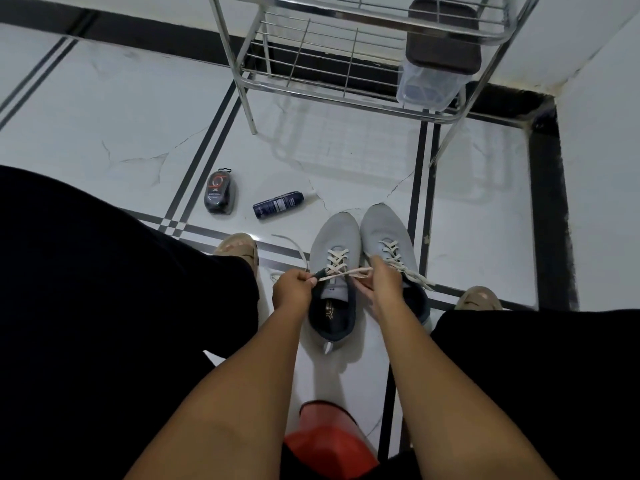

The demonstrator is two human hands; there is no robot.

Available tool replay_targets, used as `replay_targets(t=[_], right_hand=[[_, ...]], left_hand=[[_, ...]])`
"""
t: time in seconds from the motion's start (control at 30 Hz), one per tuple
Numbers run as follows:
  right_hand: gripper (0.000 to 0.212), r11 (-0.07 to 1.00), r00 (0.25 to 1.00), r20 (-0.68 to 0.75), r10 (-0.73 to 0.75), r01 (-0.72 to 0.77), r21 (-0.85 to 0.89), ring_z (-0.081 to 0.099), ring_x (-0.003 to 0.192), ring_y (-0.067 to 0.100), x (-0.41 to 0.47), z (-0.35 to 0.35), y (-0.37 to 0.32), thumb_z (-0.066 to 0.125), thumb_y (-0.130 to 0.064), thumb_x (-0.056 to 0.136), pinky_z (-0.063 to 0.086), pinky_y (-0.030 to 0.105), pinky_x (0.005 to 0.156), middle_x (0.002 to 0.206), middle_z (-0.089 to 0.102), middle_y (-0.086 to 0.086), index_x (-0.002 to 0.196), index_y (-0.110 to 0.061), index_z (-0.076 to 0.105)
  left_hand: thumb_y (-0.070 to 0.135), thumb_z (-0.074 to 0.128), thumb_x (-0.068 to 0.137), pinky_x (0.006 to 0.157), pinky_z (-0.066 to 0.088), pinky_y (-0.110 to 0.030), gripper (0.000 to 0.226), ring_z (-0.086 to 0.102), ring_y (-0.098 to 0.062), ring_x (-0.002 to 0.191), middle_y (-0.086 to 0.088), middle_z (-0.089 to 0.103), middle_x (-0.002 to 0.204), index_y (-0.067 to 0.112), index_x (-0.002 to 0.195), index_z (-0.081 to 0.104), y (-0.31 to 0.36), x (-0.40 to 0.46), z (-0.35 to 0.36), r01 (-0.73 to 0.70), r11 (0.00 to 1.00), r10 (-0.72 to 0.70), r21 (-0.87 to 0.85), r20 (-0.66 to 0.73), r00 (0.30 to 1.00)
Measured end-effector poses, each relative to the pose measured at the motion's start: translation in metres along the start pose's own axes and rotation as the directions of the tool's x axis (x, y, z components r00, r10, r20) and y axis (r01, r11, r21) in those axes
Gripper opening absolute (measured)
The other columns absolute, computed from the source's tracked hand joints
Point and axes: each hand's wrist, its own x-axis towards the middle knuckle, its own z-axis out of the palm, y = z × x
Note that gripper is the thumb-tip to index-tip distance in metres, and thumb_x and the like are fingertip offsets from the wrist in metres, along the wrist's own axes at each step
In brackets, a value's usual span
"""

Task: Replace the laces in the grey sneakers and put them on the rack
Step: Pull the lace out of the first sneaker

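Two grey sneakers stand side by side on the tiled floor between my knees, toes pointing away from me. The left sneaker [334, 237] has a cream lace [337, 261] crossed through its eyelets. My left hand [292, 289] pinches one end of that lace at the shoe's collar. My right hand [384, 282] grips the other end, so the lace runs taut between both hands. The right sneaker [384, 226] is laced too, and its loose ends trail off to the right. A steel wire rack [346, 64] stands on the floor beyond the shoes.
A shoe-polish sponge case [220, 195] and a dark spray can [278, 205] lie on the floor to the left of the shoes. A clear box with a dark lid [436, 67] sits on the rack's right side. A red stool [329, 445] is under me.
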Motion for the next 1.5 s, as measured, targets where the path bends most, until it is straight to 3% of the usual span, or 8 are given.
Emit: replay_targets(t=[0.33, 0.43, 0.57, 0.67, 0.77, 1.1, 1.3, 1.5], right_hand=[[0.021, 0.694, 0.886, 0.343, -0.313, 0.460, -0.554, 0.041, 0.131, 0.021, -0.015, 0.025, 0.009, 0.061, -0.033, 0.091, 0.031, 0.038, 0.108, 0.144, 0.043, -0.006, 0.106, -0.025, 0.073], [0.019, 0.998, 0.997, 0.052, 0.055, -0.056, 0.005, 0.061, 0.100, 0.026, -0.006, 0.015, -0.007, 0.059, -0.017, 0.088, 0.051, 0.033, 0.086, 0.105, 0.065, 0.007, 0.099, -0.008, 0.071], [0.016, 0.559, 0.928, 0.179, 0.326, -0.342, 0.755, 0.064, 0.058, 0.017, 0.002, -0.006, -0.023, 0.042, -0.007, 0.094, 0.050, 0.025, 0.051, 0.074, 0.065, 0.008, 0.084, -0.007, 0.054], [0.017, 0.994, 0.987, 0.144, -0.070, 0.082, -0.076, 0.063, 0.072, 0.022, -0.002, 0.005, -0.021, 0.056, -0.027, 0.091, 0.049, 0.032, 0.067, 0.078, 0.064, 0.004, 0.084, -0.014, 0.065], [0.018, 0.683, 0.886, 0.385, -0.258, 0.449, -0.576, 0.059, 0.092, 0.027, -0.012, 0.020, -0.009, 0.061, -0.035, 0.090, 0.044, 0.038, 0.084, 0.099, 0.060, 0.004, 0.090, -0.021, 0.072], [0.018, 0.979, 0.986, -0.141, 0.086, -0.058, 0.195, 0.059, 0.082, 0.028, 0.018, -0.014, -0.017, 0.059, -0.027, 0.093, 0.048, 0.036, 0.072, 0.087, 0.063, 0.008, 0.089, -0.011, 0.065], [0.044, 0.915, 0.936, -0.289, -0.200, 0.073, -0.398, 0.055, 0.105, 0.032, -0.017, -0.007, -0.003, 0.065, -0.036, 0.089, 0.048, 0.036, 0.075, 0.142, 0.033, 0.010, 0.122, -0.010, 0.054], [0.026, 0.821, 0.975, 0.129, -0.180, 0.221, -0.527, 0.060, 0.096, 0.030, -0.033, 0.009, 0.030, 0.057, -0.038, 0.093, 0.040, 0.029, 0.069, 0.105, 0.066, 0.010, 0.102, -0.015, 0.067]], left_hand=[[0.018, 0.068, 0.085, 0.089, 0.053, -0.037, 0.018, 0.065, -0.024, 0.091, -0.001, 0.067, 0.088, 0.026, 0.072, 0.059, 0.003, -0.001, 0.002, -0.027, 0.999, 0.024, 0.029, 0.074, 0.997], [0.019, 0.069, 0.086, 0.086, 0.051, -0.031, 0.014, 0.063, -0.023, 0.087, -0.001, 0.066, 0.089, 0.024, 0.076, 0.060, 0.004, -0.003, 0.001, -0.034, 0.998, 0.032, 0.047, 0.050, 0.998], [0.019, 0.070, 0.084, 0.086, 0.053, -0.036, 0.020, 0.064, -0.025, 0.087, 0.000, 0.065, 0.084, 0.026, 0.069, 0.058, 0.004, -0.002, 0.002, -0.044, 0.998, 0.041, 0.048, 0.060, 0.997], [0.019, 0.070, 0.085, 0.087, 0.052, -0.033, 0.019, 0.063, -0.023, 0.089, -0.001, 0.066, 0.089, 0.026, 0.071, 0.058, 0.003, -0.002, 0.002, -0.065, 0.997, 0.062, 0.051, 0.061, 0.996], [0.017, 0.067, 0.086, 0.080, 0.046, -0.027, 0.012, 0.059, -0.019, 0.084, 0.001, 0.064, 0.086, 0.023, 0.079, 0.059, 0.002, -0.003, 0.001, -0.082, 0.995, 0.079, 0.054, 0.059, 0.995], [0.021, 0.057, 0.093, 0.073, 0.039, -0.027, 0.006, 0.054, -0.020, 0.085, 0.001, 0.059, 0.092, 0.019, 0.087, 0.056, 0.007, -0.007, -0.002, -0.136, 0.963, 0.124, 0.234, 0.065, 0.990], [0.031, 0.057, 0.092, 0.073, 0.043, -0.031, 0.011, 0.057, -0.020, 0.085, 0.001, 0.062, 0.089, 0.021, 0.091, 0.053, 0.004, -0.015, 0.002, -0.255, 0.912, 0.227, 0.323, 0.122, 0.966], [0.021, 0.051, 0.095, 0.074, 0.043, -0.035, 0.026, 0.056, -0.028, 0.095, -0.004, 0.058, 0.110, 0.018, 0.120, 0.043, 0.007, -0.020, -0.003, -0.320, 0.848, 0.305, 0.422, 0.104, 0.947]])
